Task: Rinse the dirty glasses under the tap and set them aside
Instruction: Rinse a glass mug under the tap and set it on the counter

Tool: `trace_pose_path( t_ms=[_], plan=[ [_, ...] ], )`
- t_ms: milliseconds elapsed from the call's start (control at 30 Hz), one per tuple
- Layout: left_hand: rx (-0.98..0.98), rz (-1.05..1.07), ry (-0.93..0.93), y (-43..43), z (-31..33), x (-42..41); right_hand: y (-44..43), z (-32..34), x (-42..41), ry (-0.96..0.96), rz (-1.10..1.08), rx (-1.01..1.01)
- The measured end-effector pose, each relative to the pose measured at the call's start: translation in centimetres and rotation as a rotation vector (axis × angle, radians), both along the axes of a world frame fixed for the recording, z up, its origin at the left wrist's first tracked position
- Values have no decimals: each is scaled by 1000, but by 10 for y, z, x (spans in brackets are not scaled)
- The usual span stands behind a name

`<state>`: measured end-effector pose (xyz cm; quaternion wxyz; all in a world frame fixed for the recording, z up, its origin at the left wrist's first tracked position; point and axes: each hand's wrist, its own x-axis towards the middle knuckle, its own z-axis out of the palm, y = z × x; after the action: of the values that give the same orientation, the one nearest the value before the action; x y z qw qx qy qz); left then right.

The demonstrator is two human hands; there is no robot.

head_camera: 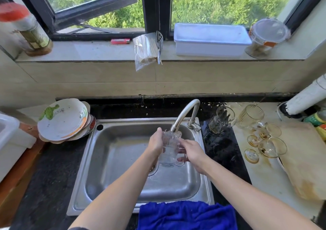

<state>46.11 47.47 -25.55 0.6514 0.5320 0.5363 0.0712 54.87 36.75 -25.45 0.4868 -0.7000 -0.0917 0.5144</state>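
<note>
A clear glass mug (169, 149) is held upright over the steel sink (114, 159), its mouth right under the tap spout (183, 115), with water running into it. My left hand (156, 142) grips the mug's left side. My right hand (191, 153) holds its right side, fingers curled at the handle. To the right of the sink, a glass (221, 119) stands on the dark counter. Several stemmed glasses (264, 141) with brown residue lie and stand on the pale counter beyond it.
A stack of plates (63, 120) leans at the sink's left rim. A blue cloth (187, 215) hangs over the sink's front edge. A cutting board (303, 159) lies at the far right. The windowsill holds a white box (211, 39), a bag of sticks (146, 49) and jars.
</note>
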Motion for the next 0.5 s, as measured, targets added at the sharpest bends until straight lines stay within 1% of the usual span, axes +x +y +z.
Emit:
trace_pose_path(
  t_ms=[100, 167, 267, 300, 367, 433, 500],
  plan=[
    [32, -39, -43, -11, 4, 10, 2, -1, 9, -3, -175, 9],
    [71, -67, -32, -14, 1, 12, 0, -1, 6, -26, -148, -16],
    [165, -59, -9, -4, -7, 14, -6, -2, -2, -5, -57, -52],
    [211, -70, -22, -3, -7, 15, -5, 0, -1, -9, -66, -49],
    [269, -117, -73, -11, -5, 16, 3, 2, 5, -33, -154, -46],
    [286, -135, -121, -20, -9, 11, 8, 5, 11, -62, -198, -53],
    [245, -87, -133, -19, -12, 5, 5, 7, 9, -53, -100, -63]
  ],
)
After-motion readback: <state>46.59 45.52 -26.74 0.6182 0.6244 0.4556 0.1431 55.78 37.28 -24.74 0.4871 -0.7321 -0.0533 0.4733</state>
